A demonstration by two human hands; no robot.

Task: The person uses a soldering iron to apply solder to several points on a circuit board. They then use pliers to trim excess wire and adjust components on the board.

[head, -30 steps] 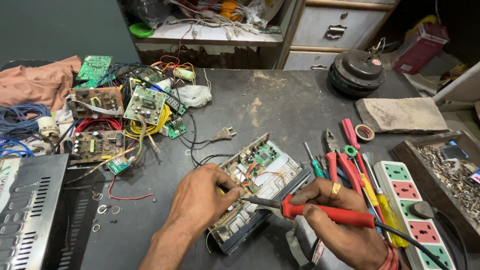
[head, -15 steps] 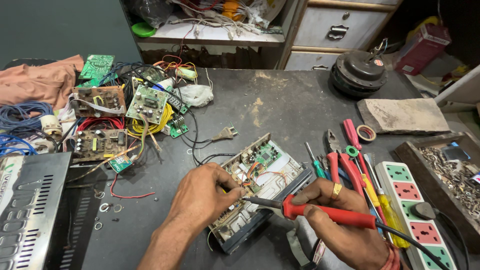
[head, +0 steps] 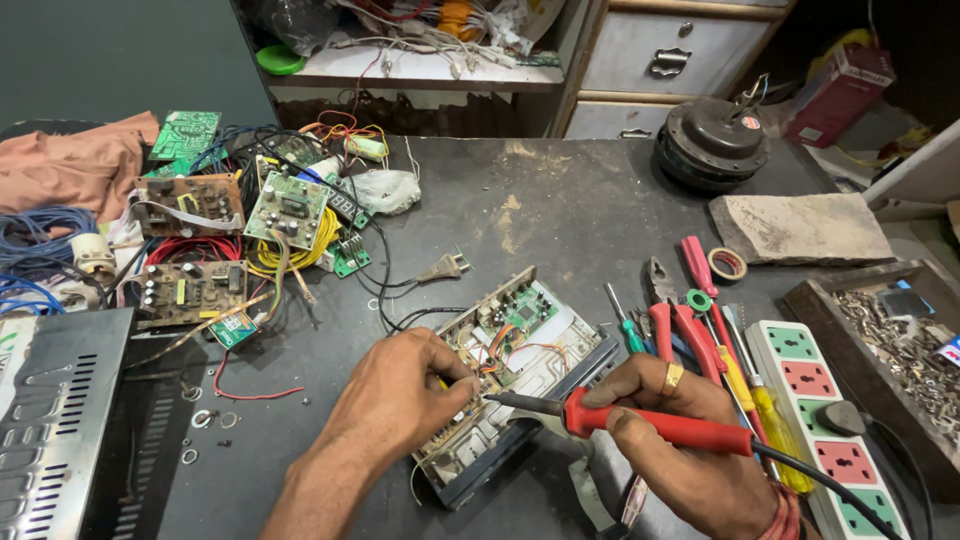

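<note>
A red-handled soldering iron [head: 640, 425] is held in the grip of the right hand [head: 680, 450], the fingers wrapped around the handle like a pen, and its dark tip is pointed left toward the opened device [head: 515, 375] that lies on the dark bench [head: 560, 215], just in front of the person. The left hand [head: 400, 395] is laid on the near left edge of that device, its fingertips pinched together at the wires by the iron's tip; whether anything is held between them cannot be told. Inside the device a small green board [head: 527, 310] is seen toward the far end. Just to the right of the device, pliers [head: 660, 300] and screwdrivers [head: 740, 370] are spread out, and a white power strip [head: 825, 410] with coloured sockets is laid beyond them. At the left of the bench, several circuit boards [head: 235, 230] are heaped among coloured wires [head: 300, 250], and a grey perforated metal cover [head: 55, 400] is placed at the near left corner.
</note>
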